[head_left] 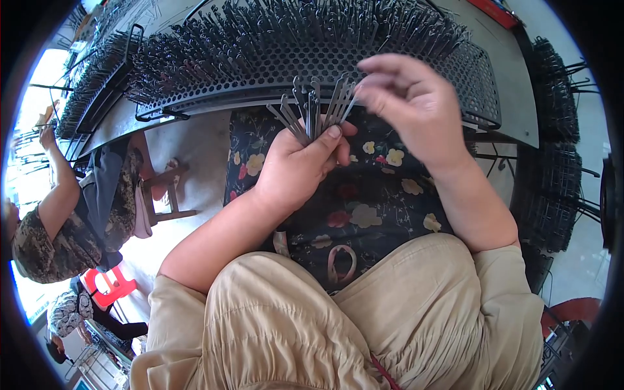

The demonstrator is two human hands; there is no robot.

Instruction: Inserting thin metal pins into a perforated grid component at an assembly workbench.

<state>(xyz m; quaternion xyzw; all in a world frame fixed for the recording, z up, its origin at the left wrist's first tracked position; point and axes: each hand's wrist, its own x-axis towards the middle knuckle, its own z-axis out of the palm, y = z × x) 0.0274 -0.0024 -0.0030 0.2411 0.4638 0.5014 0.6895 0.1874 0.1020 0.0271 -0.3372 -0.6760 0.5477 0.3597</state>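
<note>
- So, metal strips (313, 110): bunched upright in the person's fist, over the lap, at the near edge of the tray (480, 75). Tops splayed like a fan.
- Left hand (292, 162): clenched round the lower ends, thumb pressed across the front.
- Right hand (422, 107): raised beside the fan's right side, fingers loosely curled, blurred. Thumb tip is right by the outermost strip; can't tell whether it's pinching it.
- Risk, my read: the splay means uneven clamping. If the thumb eases, outer strips could slip out onto the floral cloth (364, 214) or the floor (201, 146).
- Second risk: tops lean across each other, so plucking one could drag out a neighbour.
- Third: the tray is perforated and crowded with dark metal pieces (312, 32); a strip tip could snag there if the bunch swings forward.
- Further out: bench (520, 97) under the tray, co-worker (81, 214) off to the left, near a red stool (107, 286).
</note>
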